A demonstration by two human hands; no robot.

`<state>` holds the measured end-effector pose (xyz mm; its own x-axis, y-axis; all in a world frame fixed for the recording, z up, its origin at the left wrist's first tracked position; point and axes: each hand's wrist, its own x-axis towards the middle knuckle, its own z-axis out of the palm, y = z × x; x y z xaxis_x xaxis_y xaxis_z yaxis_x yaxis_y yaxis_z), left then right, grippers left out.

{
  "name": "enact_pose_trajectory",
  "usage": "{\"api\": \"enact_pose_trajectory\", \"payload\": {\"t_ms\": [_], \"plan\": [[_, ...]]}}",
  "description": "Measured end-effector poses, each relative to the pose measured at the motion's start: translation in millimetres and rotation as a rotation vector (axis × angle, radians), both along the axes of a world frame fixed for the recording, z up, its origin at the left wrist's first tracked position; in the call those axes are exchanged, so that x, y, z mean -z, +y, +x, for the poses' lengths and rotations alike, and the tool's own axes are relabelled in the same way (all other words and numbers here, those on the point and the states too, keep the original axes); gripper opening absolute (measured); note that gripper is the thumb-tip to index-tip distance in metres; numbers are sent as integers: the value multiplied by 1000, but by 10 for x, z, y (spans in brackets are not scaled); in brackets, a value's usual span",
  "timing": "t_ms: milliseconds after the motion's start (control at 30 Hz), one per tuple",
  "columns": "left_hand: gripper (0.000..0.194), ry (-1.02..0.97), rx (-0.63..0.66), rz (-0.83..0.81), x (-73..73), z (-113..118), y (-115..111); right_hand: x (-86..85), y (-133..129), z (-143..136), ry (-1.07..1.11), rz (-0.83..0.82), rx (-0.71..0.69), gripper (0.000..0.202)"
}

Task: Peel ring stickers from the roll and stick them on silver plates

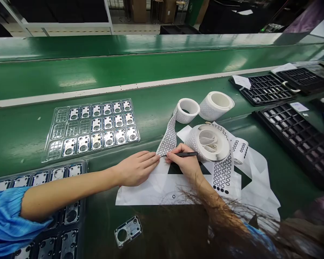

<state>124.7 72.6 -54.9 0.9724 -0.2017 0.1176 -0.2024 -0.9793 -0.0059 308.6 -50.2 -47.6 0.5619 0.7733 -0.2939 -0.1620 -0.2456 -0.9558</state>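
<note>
My right hand grips black tweezers, their thin tip pointing left at the lower end of a strip of ring stickers. This strip runs down from a small white roll. My left hand lies with fingers stretched out beside the tip, its fingertips at the strip's end. White backing paper is under both hands, with one loose black ring on it. Close to my right hand stands a larger sticker roll. A metal plate with a round hole lies nearer to me.
A clear tray of metal plates sits at the left, with a dark tray of plates nearer. Behind the strip is another white roll. Black compartment trays fill the right side. A pale rail crosses the green bench.
</note>
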Motion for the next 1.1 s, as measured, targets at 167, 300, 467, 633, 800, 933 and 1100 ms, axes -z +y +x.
{"api": "enact_pose_trajectory", "payload": {"t_ms": [167, 300, 467, 633, 800, 933, 1100], "plan": [[43, -9, -4, -3, -2, 12, -3, 15, 1, 16, 30, 25, -6, 30], [43, 45, -17, 1, -7, 12, -2, 42, -12, 34, 18, 34, -20, 29], [44, 52, -11, 8, -33, 18, 1, 41, -12, 34, 13, 34, -12, 28], [43, 28, -12, 23, -37, 22, 2, 50, -10, 42, 41, 33, -19, 31], [43, 9, 0, 26, -23, 17, 3, 71, -12, 47, 54, 44, -8, 34], [41, -16, 3, 29, -32, 24, 4, 101, -23, 50, 58, 83, -14, 35], [38, -55, 22, 6, -48, 16, -4, 126, -36, 68, 60, 147, -12, 33]]}}
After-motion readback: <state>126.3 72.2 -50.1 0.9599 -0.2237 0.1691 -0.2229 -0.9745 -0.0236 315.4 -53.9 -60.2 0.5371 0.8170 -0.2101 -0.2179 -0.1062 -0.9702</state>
